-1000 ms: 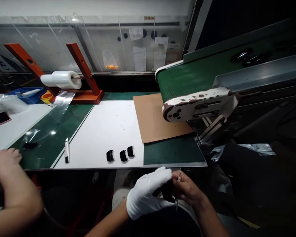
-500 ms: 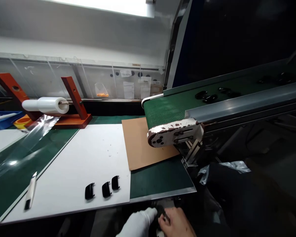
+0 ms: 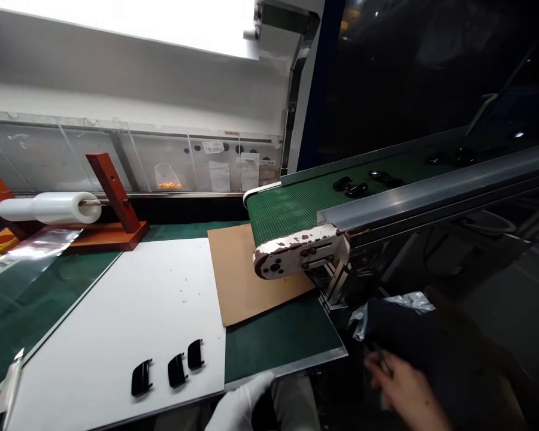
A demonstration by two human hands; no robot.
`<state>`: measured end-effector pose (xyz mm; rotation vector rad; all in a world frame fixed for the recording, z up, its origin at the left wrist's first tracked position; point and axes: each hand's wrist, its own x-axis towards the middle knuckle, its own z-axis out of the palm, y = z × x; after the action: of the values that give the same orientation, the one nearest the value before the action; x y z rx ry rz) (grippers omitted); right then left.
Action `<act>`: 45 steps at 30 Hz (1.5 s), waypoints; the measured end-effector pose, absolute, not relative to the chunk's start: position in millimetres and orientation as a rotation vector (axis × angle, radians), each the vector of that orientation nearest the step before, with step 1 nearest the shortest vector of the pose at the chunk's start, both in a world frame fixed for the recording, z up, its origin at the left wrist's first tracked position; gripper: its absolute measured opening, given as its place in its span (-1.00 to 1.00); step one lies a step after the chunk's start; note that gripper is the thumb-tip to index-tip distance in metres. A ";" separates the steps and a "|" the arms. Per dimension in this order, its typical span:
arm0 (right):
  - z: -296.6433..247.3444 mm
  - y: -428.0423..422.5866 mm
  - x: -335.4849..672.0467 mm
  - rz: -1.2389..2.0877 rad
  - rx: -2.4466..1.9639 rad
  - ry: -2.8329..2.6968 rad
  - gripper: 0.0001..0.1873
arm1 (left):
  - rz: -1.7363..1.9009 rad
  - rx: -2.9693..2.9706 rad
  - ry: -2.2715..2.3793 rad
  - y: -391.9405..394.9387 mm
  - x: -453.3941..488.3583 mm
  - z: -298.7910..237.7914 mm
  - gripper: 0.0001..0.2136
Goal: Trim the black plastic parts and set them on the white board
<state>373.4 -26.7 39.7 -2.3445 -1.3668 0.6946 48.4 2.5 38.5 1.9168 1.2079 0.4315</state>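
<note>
My left hand [image 3: 238,407] wears a white glove and sits at the bottom edge of the view, below the front edge of a white board [image 3: 117,335]. A dark shape next to the glove is too shadowed to identify. My bare right hand [image 3: 402,389] is off to the right, its fingers curled around a thin dark tool [image 3: 383,363], blurred and hard to identify. Beside it lies a dark cloth or bag [image 3: 408,335]. Several black plastic clips [image 3: 176,370] stand in a row on the board's near edge, out of reach of neither hand's fingers.
A green conveyor belt [image 3: 287,206] with a chipped white end plate [image 3: 296,252] carries black parts [image 3: 354,188] and overhangs a brown cardboard sheet [image 3: 242,275]. A film roll [image 3: 49,208] sits on an orange stand [image 3: 112,191] at the left, above a green mat [image 3: 278,341].
The view has swung upward and left. My right hand has parted from the left and moved right. My gloved left hand has dropped lower in the view.
</note>
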 end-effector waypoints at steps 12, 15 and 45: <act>84.0 -36.3 343.9 0.809 -1.918 -1.715 -0.53 | 0.903 1.834 0.992 -11.6 50.7 87.4 -0.27; 108.5 -39.1 304.7 0.950 -1.544 -1.954 -0.65 | 0.944 1.862 0.933 -17.3 52.6 96.9 -0.13; 143.2 -49.8 231.7 0.392 -1.434 -2.392 -0.03 | 0.963 1.747 0.824 -36.9 46.2 117.4 -0.04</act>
<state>231.7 -49.8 143.2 -1.4345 -2.3915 0.3922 46.2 -36.9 117.4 1.7466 0.8239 0.9629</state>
